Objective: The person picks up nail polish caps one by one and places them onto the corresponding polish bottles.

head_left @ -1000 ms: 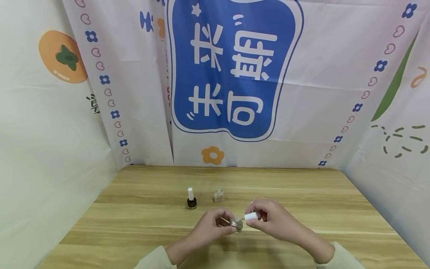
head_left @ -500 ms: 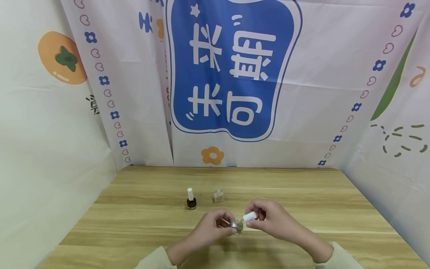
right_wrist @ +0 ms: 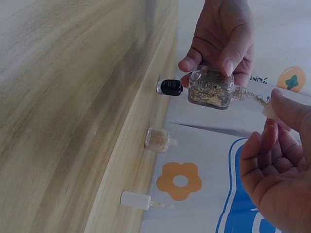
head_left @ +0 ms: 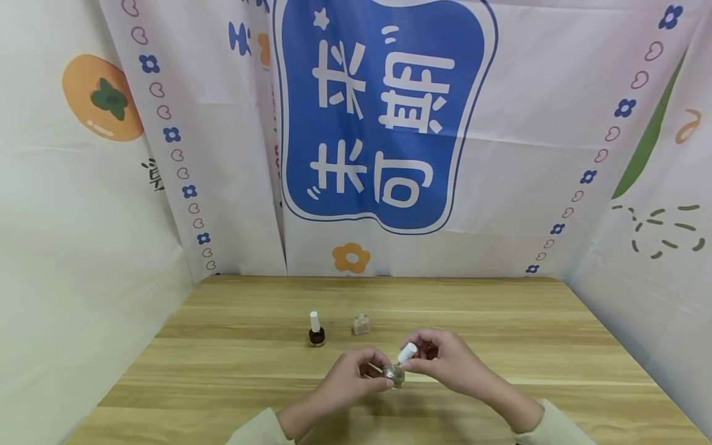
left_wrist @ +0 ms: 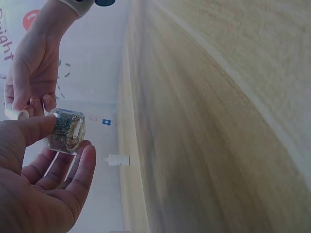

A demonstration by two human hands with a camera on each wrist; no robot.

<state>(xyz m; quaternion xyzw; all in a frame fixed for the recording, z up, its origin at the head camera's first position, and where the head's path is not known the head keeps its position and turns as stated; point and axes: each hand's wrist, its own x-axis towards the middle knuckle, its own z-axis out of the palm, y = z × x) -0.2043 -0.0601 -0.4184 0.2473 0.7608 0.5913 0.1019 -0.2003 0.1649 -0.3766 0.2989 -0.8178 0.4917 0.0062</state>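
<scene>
My left hand point(head_left: 356, 377) pinches a clear nail polish bottle point(head_left: 394, 375) with gold and silver glitter in it, between thumb and fingers. Its neck points toward my right hand point(head_left: 445, 358), which pinches a white brush cap point(head_left: 407, 353). In the right wrist view the glitter-coated brush point(right_wrist: 256, 98) spans from the bottle's neck to the cap, its tip at the opening. Farther back on the table, a dark nail polish bottle point(head_left: 317, 335) with a white cap stands next to a small uncapped bottle of pale polish point(head_left: 361, 324).
Another white brush cap point(right_wrist: 136, 200) stands on the wooden table point(head_left: 250, 358) with its brush up; my right hand hides it in the head view. A printed cloth backdrop point(head_left: 528, 185) rises behind the table's far edge.
My right hand has shifted slightly left, and the white brush cap has tilted from nearly level to steeper, closer over the bottle. The glitter bottle has turned more upright in my left hand.
</scene>
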